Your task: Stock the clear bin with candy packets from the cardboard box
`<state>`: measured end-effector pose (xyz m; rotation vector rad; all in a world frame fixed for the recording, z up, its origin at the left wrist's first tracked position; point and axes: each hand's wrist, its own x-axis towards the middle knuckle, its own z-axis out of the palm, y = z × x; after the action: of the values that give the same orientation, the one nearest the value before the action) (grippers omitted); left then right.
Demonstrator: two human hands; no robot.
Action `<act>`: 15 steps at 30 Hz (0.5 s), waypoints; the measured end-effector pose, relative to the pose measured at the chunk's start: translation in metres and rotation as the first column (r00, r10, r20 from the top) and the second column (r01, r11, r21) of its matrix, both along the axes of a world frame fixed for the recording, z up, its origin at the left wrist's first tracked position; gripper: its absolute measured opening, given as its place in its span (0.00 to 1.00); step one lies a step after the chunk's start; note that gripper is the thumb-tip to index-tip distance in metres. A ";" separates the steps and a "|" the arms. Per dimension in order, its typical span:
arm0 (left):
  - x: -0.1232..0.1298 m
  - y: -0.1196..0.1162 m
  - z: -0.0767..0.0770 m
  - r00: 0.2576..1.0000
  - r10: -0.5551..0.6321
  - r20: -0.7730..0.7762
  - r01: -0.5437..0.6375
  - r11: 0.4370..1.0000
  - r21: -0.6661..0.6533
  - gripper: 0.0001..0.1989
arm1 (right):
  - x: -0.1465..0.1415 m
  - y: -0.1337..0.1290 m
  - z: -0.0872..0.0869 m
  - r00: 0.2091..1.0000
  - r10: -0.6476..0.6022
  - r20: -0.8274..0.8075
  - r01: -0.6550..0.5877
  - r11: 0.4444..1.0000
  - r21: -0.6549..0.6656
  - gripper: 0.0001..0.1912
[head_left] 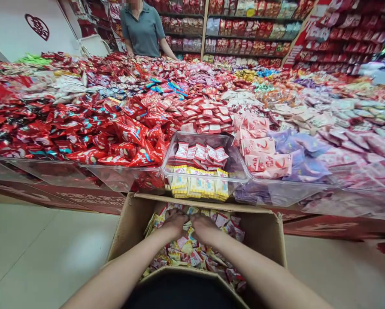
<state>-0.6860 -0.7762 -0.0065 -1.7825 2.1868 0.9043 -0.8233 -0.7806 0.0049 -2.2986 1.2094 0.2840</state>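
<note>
Both hands are down inside an open cardboard box (266, 236), among loose small candy packets (192, 257) in yellow, pink and red wrappers. My left hand (176, 221) is curled closed at the far part of the pile. Close beside it, my right hand (203, 227) is also bent closed, knuckles up. What lies under the fingers of either hand is hidden. Just beyond the box stands a clear plastic bin (239, 165). Yellow packets (200, 182) line its near side, and red-and-white packets (201, 153) lie behind them.
Neighbouring bins hold red snack bags (131, 137) on the left, and pink packets (265, 148) and purple packets (308, 150) on the right. A person (143, 30) in a grey shirt stands behind the display. Stocked shelves (250, 25) cover the back wall. Pale tiled floor (44, 249) flanks the box.
</note>
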 end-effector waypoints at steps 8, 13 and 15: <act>-0.002 0.012 0.018 0.989 -0.109 -0.103 0.102 0.992 -0.068 0.20 | -0.001 0.016 0.004 0.997 0.046 -0.068 -0.051 0.996 -0.071 0.19; 0.003 0.028 0.033 0.967 -0.186 -0.173 0.162 0.976 -0.144 0.13 | 0.003 0.023 0.020 0.989 0.076 -0.124 -0.080 0.996 -0.034 0.16; 0.008 0.036 0.038 0.962 -0.197 -0.191 0.165 0.971 -0.171 0.06 | 0.003 0.029 0.025 0.999 0.048 -0.024 -0.048 0.999 -0.003 0.16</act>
<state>-0.6781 -0.7398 0.0314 -1.5755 2.5658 0.9387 -0.8203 -0.7519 0.0303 -2.3361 1.1684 0.3273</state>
